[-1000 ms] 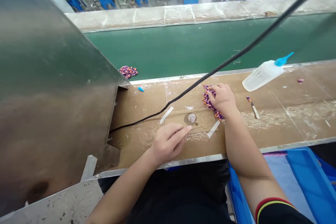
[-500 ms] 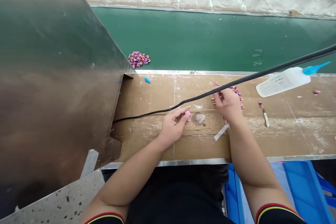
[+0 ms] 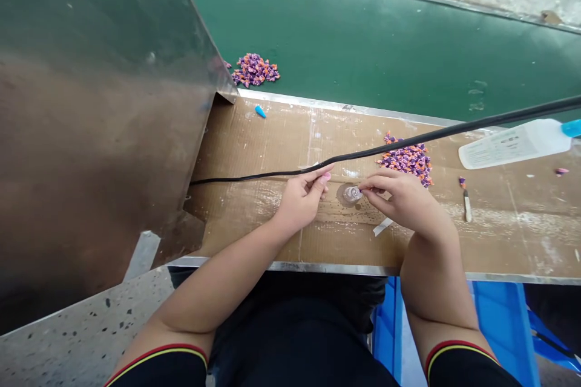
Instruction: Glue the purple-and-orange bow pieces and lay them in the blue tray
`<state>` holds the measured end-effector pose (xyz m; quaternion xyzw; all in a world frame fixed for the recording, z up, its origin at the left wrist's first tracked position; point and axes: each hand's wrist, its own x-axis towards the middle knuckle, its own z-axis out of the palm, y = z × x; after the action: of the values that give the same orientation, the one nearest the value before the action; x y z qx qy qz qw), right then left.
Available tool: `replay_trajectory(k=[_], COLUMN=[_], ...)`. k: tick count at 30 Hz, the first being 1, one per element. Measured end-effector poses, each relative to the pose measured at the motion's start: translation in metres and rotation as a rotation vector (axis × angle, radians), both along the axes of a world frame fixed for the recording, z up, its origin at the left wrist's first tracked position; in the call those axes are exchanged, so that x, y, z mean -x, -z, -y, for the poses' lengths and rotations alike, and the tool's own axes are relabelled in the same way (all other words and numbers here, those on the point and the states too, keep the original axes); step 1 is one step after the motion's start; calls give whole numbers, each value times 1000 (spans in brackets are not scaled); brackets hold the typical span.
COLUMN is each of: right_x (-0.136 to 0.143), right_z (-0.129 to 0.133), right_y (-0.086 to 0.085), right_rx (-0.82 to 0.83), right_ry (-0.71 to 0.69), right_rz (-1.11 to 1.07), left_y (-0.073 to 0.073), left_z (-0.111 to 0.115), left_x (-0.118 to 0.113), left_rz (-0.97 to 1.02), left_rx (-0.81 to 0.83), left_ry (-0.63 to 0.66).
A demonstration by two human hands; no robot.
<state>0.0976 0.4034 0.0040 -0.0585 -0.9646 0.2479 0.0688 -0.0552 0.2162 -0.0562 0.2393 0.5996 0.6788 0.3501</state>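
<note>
My left hand (image 3: 302, 198) is closed in a pinch on a small pink piece (image 3: 326, 176), held just above the cardboard. To its right, my right hand (image 3: 399, 196) has thumb and forefinger together at a small clear dome-shaped container (image 3: 351, 194). A tiny purple piece shows at those fingertips, mostly hidden by them. Around the container the cardboard looks wet and dotted. Just behind my right hand lies a pile of small purple-and-orange pieces (image 3: 406, 158).
A black cable (image 3: 272, 175) crosses above the cardboard-covered bench (image 3: 254, 242). A metal housing (image 3: 100, 133) stands at left. Right of my hands are a white squeeze bottle (image 3: 512, 144) and a small knife-like tool (image 3: 467, 207). Another pile (image 3: 255, 70) lies on the green belt (image 3: 354, 42), near a blue cap (image 3: 260, 111).
My right hand has come from the pile leftward and nearer to me, to the clear container. My left hand keeps the pink piece. The view has tilted and shifted.
</note>
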Motion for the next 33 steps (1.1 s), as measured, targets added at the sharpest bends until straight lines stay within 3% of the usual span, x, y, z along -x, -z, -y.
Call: replay_trajectory(k=[25,33], right_x=[1,3], right_z=[6,12], right_y=[3,-10], right_rx=[-51,77], right_ry=[38,59], right_rz=[66,-98], left_y=[0,-10], left_z=[0,-2], left_x=[-3,-2], left_rz=[-90,127], left_rx=[-29,35], left_ry=[8,-32])
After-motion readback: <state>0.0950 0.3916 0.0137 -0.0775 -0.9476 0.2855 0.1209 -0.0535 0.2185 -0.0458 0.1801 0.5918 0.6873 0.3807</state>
